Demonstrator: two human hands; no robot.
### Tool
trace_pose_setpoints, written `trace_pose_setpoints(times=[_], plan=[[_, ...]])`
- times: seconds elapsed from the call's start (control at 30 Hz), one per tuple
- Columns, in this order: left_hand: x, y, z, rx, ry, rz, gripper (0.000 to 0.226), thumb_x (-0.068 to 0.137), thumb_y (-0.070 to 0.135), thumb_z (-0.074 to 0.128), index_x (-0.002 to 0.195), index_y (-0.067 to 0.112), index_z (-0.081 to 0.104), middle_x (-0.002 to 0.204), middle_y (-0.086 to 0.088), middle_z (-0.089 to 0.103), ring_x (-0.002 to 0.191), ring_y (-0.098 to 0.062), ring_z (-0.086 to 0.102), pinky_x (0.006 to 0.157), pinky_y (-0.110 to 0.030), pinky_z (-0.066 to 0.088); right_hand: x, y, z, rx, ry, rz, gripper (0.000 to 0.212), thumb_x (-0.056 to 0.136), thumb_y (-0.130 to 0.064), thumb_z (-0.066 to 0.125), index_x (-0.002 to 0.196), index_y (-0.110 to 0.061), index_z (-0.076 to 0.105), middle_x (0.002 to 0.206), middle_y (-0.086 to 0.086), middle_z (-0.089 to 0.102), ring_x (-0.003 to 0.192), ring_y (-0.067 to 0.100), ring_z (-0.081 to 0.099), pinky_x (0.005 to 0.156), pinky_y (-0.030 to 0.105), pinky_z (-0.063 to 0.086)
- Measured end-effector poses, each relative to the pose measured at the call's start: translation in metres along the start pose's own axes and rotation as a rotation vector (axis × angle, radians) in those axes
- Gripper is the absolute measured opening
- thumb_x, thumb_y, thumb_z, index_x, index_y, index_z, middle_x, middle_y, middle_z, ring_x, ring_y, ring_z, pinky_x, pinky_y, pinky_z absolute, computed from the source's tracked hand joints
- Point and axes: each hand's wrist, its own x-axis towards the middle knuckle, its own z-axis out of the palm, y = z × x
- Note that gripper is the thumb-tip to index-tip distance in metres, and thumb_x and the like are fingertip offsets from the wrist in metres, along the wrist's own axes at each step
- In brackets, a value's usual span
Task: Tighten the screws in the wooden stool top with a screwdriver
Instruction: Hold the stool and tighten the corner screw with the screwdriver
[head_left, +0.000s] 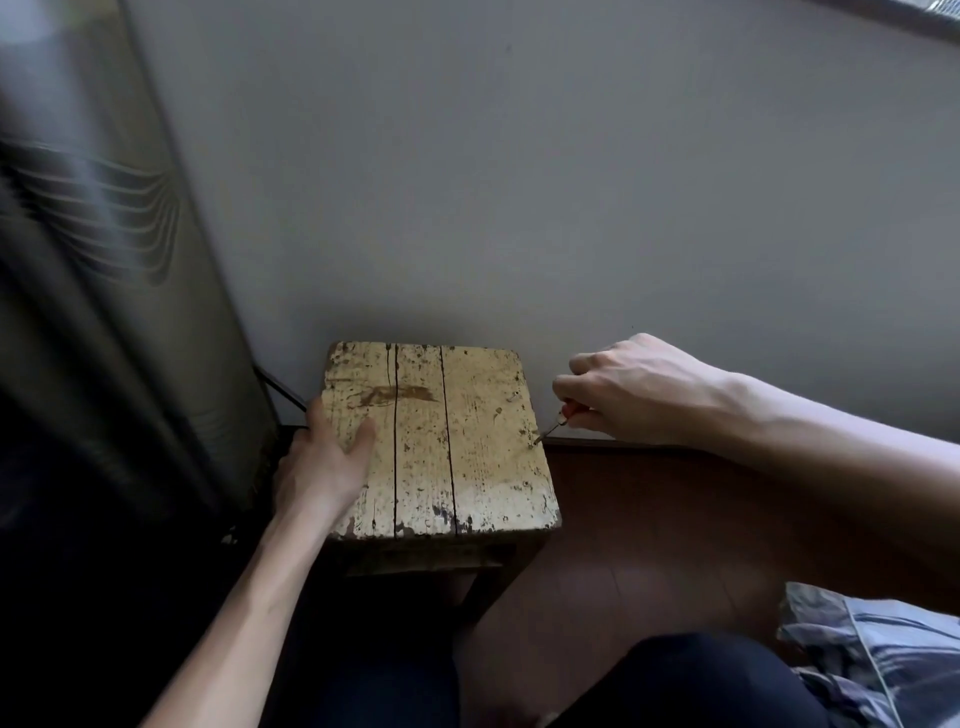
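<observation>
A worn wooden stool (457, 467) with a yellowish, paint-chipped plank top stands against the wall. My left hand (322, 462) rests on the stool's left edge, thumb flat on the top, fingers over the side. My right hand (628, 389) grips a small screwdriver (553, 427) with a reddish handle. Its metal tip slants down-left and touches the top near the right edge, about at a screw (532, 445) that is too small to make out clearly.
A grey wall (519, 182) rises right behind the stool. A tall dark cylindrical appliance (104, 260) stands to the left, with a cable beside it. Brown floor (649, 519) lies to the right; crumpled fabric (872, 654) lies at lower right. My dark-trousered knees are at the bottom.
</observation>
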Motion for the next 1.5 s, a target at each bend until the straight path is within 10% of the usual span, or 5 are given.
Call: trace_pose_setpoints(times=[0.23,0.5,1.0,1.5], plan=[[0.002,-0.001,0.001,-0.011,-0.003,0.009,0.089,0.096,0.071,0.037,0.162,0.020,0.009,0.154,-0.021,0.044,0.131,-0.043,0.052,0.101,-0.049,0.045,0.004,0.000,0.005,0.031,-0.001,0.056,0.029,0.102,-0.045,0.045,0.096,-0.020,0.058,0.090,-0.004,0.069,0.080,0.028,0.066,0.062,0.033,0.044],[0.002,0.000,0.001,0.006,-0.002,0.002,0.086,0.096,0.069,0.038,0.161,0.019,0.012,0.149,-0.022,0.048,0.127,-0.045,0.055,0.101,-0.050,0.047,0.024,-0.008,0.011,0.373,-0.117,0.532,0.035,0.092,-0.042,0.064,0.083,-0.009,0.064,0.083,0.010,0.065,0.075,0.033,0.062,0.063,0.032,0.047],[-0.002,0.002,-0.002,0.005,-0.017,-0.006,0.089,0.096,0.073,0.034,0.162,0.019,0.007,0.156,-0.021,0.041,0.132,-0.042,0.051,0.103,-0.051,0.045,0.001,0.008,0.003,-0.036,-0.048,-0.096,0.036,0.106,-0.055,0.035,0.110,-0.029,0.059,0.100,-0.007,0.060,0.094,0.020,0.066,0.066,0.035,0.049],[0.003,0.000,0.003,0.048,0.014,0.003,0.085,0.097,0.069,0.036,0.162,0.020,0.010,0.153,-0.023,0.045,0.129,-0.045,0.053,0.101,-0.050,0.045,0.015,-0.003,0.019,0.302,-0.103,0.420,0.047,0.093,-0.049,0.065,0.058,-0.024,0.043,0.067,-0.001,0.045,0.069,0.032,0.051,0.063,0.032,0.038]])
